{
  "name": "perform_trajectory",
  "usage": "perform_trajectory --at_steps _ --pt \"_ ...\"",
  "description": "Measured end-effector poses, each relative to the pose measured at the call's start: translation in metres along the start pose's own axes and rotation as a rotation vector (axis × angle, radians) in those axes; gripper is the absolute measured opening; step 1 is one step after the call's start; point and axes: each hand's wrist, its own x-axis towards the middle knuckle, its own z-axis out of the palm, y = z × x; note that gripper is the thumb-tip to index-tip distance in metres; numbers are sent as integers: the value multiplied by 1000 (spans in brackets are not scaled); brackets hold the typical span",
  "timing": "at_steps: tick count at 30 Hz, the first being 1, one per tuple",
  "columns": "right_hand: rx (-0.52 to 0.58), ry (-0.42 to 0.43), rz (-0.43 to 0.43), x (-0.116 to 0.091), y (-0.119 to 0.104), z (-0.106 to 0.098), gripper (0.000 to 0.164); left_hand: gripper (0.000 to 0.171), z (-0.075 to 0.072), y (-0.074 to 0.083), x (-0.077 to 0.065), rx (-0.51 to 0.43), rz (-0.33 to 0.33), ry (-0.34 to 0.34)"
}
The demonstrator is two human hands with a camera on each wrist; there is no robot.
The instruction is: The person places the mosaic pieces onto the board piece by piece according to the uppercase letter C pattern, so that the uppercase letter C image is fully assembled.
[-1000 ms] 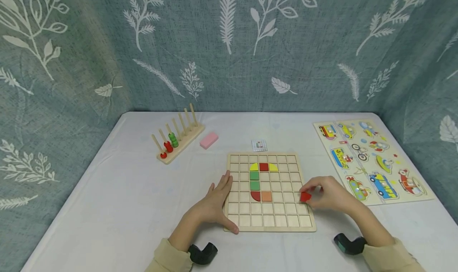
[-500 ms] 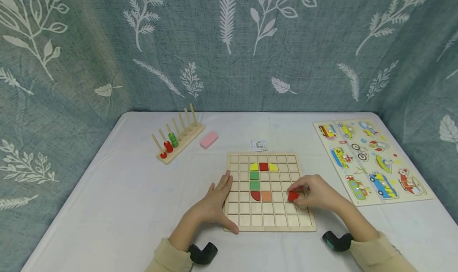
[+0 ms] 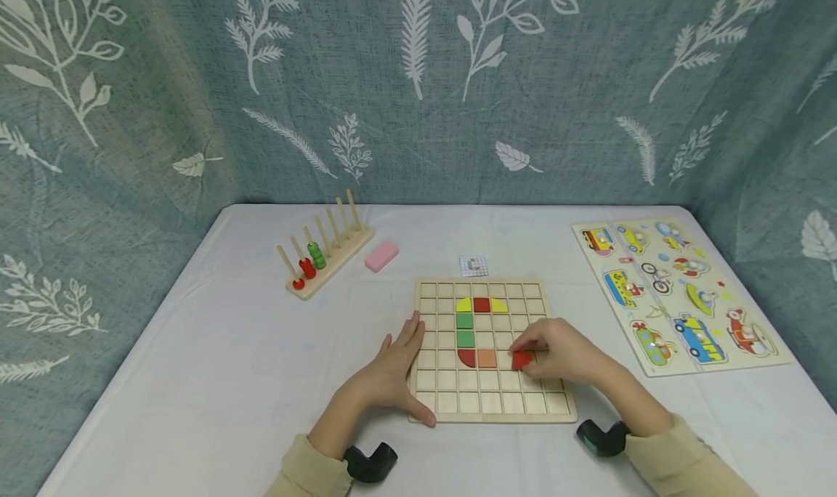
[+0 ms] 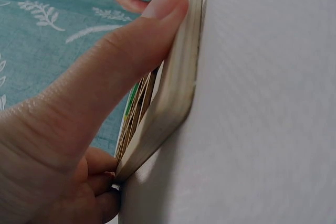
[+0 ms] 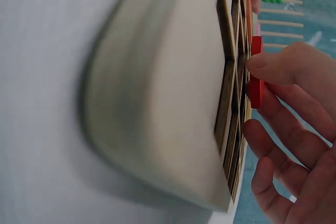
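A wooden grid board (image 3: 490,404) lies on the white table. My left hand (image 3: 389,377) rests along its left side with fairly straight fingers, the thumb (image 4: 157,19) on the board's front edge. Between thumb and fingers, my right hand (image 3: 559,348) pinches a red tile (image 3: 521,360) over the board's right half; the right wrist view shows the tile (image 5: 256,72) edge-on, just above the grid. Set in the grid are a dark red square (image 3: 482,305) between two yellow rounded tiles, two green squares (image 3: 465,330), a red quarter-round tile (image 3: 467,358) and an orange square (image 3: 487,358).
Behind the board lies a small pattern card (image 3: 474,266). A pink block (image 3: 381,256) and a peg rack (image 3: 340,256) with red and green beads stand back left. To the right is a picture puzzle board (image 3: 673,293) of vehicles.
My right hand has carried the red tile leftward, from the board's right edge to over the grid near the orange square. The left hand has stayed in place.
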Motion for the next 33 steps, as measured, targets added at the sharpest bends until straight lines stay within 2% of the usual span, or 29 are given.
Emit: perform_trajectory --at_steps 9,16,21,33 --pt "-37 10 -72 6 -3 2 23 136 0 0 0 -7 7 5" --pt "-20 -1 -104 11 -3 5 24 136 0 0 1 -2 0 4" --pt "4 -17 -103 13 -6 6 24 136 1 0 1 0 -1 2" --pt "-33 -13 -77 13 -10 8 27 137 0 1 0 -2 -12 -8"
